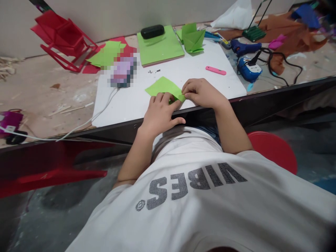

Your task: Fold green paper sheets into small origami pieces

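Note:
A folded piece of light green paper (163,85) lies on a white board (126,106) close to the table's front edge. My left hand (161,113) rests over the near side of this paper, fingers spread and bent down onto it, thumb stretched out toward the table edge. At the paper's right corner, my right hand (202,92) pinches it between thumb and fingers. The underside of the paper near my left fingertips is partly hidden.
Behind are a stack of green sheets (160,49) with a black case (152,32), a folded green paper shape (193,38), and a pink cutter (215,70). A red chair model (61,38) stands left; a blue glue gun (245,47) and a blue plug adapter (249,70) lie right.

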Motion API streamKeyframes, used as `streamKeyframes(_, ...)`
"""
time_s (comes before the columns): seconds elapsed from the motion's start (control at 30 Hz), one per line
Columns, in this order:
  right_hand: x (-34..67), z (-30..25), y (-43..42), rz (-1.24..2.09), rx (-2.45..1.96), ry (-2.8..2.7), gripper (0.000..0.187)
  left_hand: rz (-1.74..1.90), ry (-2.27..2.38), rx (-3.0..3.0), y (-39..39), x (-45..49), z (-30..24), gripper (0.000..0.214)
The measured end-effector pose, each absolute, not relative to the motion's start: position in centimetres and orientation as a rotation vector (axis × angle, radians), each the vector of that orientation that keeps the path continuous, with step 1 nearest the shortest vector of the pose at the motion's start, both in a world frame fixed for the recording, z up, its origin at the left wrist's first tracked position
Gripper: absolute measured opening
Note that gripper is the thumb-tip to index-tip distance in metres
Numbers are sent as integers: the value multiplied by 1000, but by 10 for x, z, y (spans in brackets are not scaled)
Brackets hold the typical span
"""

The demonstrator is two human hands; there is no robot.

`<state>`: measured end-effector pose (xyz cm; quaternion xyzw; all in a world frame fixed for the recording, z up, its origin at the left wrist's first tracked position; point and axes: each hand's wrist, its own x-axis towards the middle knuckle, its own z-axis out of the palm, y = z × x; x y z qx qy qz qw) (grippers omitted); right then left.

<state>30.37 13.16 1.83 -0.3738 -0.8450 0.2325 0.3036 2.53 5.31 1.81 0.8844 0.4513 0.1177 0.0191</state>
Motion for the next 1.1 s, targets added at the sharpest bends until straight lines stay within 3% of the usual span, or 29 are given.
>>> streamKeyframes(0.27,302,23,128,614,-1033,-2245,28,412,1432,2721,52,30,19,79)
streamKeyframes(0.47,300,23,128,608,-1054,-2242,30,465,1439,2710,44,30,23,45)
streamKeyframes(0.6,300,23,129,593,-1050,-2254,29,588,1453,2674,34,24,17,34)
streamKeyframes(0.83,302,24,127,601,-1050,-2246,27,772,1534,2625,23,12,2,26)
streamKeyframes(1.1,301,23,124,449,-1076,-2348,43,752,1559,2652,28,14,-1,25)
